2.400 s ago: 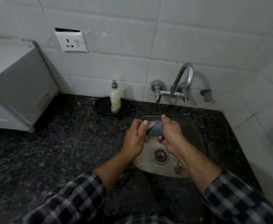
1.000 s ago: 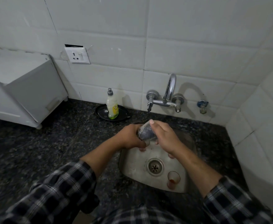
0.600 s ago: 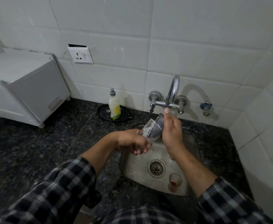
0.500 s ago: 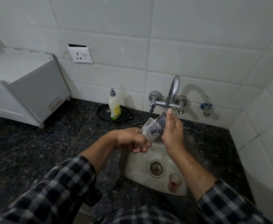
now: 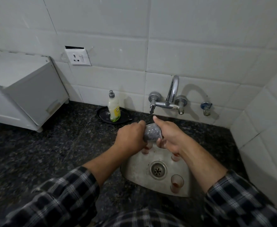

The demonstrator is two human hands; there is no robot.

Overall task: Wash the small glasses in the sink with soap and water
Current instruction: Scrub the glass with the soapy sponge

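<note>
Over the back of the steel sink (image 5: 134, 167), both hands grip a grey scrubber in a clear plastic wrapper (image 5: 152, 133). My left hand (image 5: 131, 139) clasps its left end and my right hand (image 5: 169, 136) its right end, thumb pointing up. A small glass with a reddish residue (image 5: 176, 183) stands upright near the sink's front right. Two more small glasses show partly: one under my left hand (image 5: 146, 147) and one under my right wrist (image 5: 175, 157). No water is seen running from the tap (image 5: 171, 95).
A dish soap bottle (image 5: 114, 108) stands on a black dish (image 5: 104, 114) behind the sink on the left. A white appliance (image 5: 24, 95) sits on the dark granite counter (image 5: 44, 153) at far left. Tiled walls close the back and right.
The wrapped scrubber was held up and tilted near the tap with my right hand above it. Now both hands have come down and closed on its two ends.
</note>
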